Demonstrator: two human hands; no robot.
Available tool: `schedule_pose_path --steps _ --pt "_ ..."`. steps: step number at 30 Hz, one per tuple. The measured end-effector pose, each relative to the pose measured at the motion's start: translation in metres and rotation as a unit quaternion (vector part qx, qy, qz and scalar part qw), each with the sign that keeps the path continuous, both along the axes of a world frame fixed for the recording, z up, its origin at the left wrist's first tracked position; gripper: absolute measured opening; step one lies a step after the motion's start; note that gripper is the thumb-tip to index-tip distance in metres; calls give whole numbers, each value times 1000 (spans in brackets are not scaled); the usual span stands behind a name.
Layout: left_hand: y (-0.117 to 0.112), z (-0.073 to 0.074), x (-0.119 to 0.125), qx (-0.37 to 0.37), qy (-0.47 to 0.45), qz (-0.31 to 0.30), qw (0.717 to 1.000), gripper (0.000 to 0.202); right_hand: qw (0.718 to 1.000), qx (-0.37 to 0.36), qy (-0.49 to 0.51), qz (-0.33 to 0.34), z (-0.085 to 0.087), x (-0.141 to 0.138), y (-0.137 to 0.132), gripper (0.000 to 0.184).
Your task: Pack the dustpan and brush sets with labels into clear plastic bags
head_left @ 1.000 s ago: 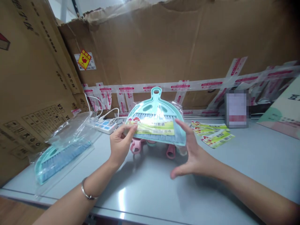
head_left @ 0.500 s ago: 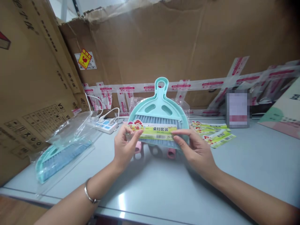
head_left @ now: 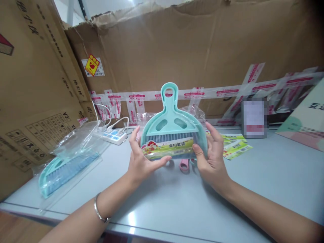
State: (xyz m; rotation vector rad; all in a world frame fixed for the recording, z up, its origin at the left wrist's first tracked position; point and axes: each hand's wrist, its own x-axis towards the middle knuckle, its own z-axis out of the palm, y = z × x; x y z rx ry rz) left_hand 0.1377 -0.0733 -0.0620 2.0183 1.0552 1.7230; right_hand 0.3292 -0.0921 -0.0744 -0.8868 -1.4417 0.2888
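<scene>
A turquoise dustpan and brush set (head_left: 172,118) is held upright in front of me, handle up, in clear plastic wrap. Its blue-grey bristles show above a green label (head_left: 174,144) with red mushrooms. My right hand (head_left: 212,162) grips the lower right side, thumb in front and fingers round the edge. At the lower left corner, my left hand (head_left: 141,158) cradles the set loosely, its thumb stretched along the bottom and index finger raised at the side. Pink handle ends (head_left: 184,165) show on the table behind the set, mostly hidden.
Another wrapped turquoise set (head_left: 68,168) lies at the left. A white power strip (head_left: 113,135) with plugs sits behind it. Several green labels (head_left: 236,148) lie at the right, near a blurred upright box (head_left: 253,118). Large cardboard boxes (head_left: 164,50) wall the table's back and left.
The set has tilted and come slightly nearer. My left thumb has moved off the label to the bottom edge, its fingers spreading; my right hand has shifted round the right side.
</scene>
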Motion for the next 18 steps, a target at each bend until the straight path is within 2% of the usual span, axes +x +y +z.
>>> schedule_pose_path --steps 2,5,7,12,18 --pt "2 -1 1 -6 1 13 1000 95 1000 -1 -14 0 -1 0 -1 62" --pt "1 0 2 -18 -23 10 1000 89 999 -16 -38 -13 1 0 -2 82" --pt "-1 1 3 -38 -39 7 998 83 999 -14 -37 -29 4 0 -1 88" --pt "-6 5 5 -106 -78 -16 991 71 999 -26 22 15 9 5 3 65" --pt "-7 1 1 -100 -56 -46 992 61 994 -61 71 48 10 12 2 55"
